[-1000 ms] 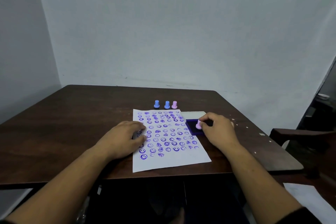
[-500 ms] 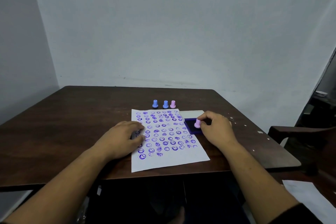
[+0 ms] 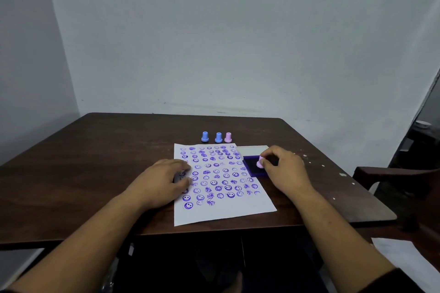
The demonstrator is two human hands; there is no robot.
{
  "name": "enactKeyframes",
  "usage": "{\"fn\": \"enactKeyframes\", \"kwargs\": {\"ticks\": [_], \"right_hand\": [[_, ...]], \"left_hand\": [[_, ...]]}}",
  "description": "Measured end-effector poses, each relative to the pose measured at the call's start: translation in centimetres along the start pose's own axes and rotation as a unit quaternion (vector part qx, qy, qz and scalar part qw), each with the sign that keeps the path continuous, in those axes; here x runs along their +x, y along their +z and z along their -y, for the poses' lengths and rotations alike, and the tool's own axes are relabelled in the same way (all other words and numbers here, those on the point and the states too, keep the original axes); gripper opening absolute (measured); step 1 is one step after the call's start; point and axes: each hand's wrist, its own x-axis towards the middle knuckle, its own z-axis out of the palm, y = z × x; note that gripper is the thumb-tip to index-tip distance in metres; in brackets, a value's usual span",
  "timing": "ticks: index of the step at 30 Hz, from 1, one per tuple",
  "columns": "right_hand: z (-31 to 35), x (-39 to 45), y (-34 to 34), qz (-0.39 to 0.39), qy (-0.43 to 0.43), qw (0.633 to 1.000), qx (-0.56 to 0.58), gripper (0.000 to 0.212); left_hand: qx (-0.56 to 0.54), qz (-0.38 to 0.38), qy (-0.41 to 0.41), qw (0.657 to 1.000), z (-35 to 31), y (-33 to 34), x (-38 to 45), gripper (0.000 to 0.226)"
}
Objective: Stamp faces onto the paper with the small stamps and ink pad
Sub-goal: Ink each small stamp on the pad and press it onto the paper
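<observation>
Right hand pinches pink stamp, base hidden on ink pad.

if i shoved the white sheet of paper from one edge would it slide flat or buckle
The thin white sheet of stamped paper would probably buckle, since it looks floppy and the left hand rests on its left edge, pinning it. Freed, it likely slides easily on the smooth dark wooden table. It seems very light.

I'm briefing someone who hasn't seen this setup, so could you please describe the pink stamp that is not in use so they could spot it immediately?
On the dark wooden table, look just beyond the far edge of the stamped paper, where three small stamps stand upright in a row. The spare pink stamp is the rightmost, the only pink one beside two blue stamps.
</observation>
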Motion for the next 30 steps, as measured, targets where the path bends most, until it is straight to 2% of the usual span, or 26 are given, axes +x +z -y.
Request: {"fn": "enactKeyframes", "kwargs": {"ticks": [5,12,19,30], "right_hand": [[0.9,-0.5,-0.3,-0.013,0.006,0.993,0.120,0.023],[4.2,-5.2,0.7,0.056,-0.004,0.962,0.268,0.026],[4.2,-7.3,0.4,0.047,0.004,0.966,0.252,0.014],[3.2,-7.2,0.8,0.050,0.005,0.967,0.249,0.020]], "left_hand": [[0.004,0.004,-0.001,1.000,0.1,0.1,-0.1,0.051],[0.000,0.000,0.003,1.000,0.1,0.0,0.0,0.051],[0.002,-0.006,0.007,1.000,0.1,0.0,-0.1,0.050],[0.000,-0.015,0.014,1.000,0.0,0.0,-0.1,0.051]]}}
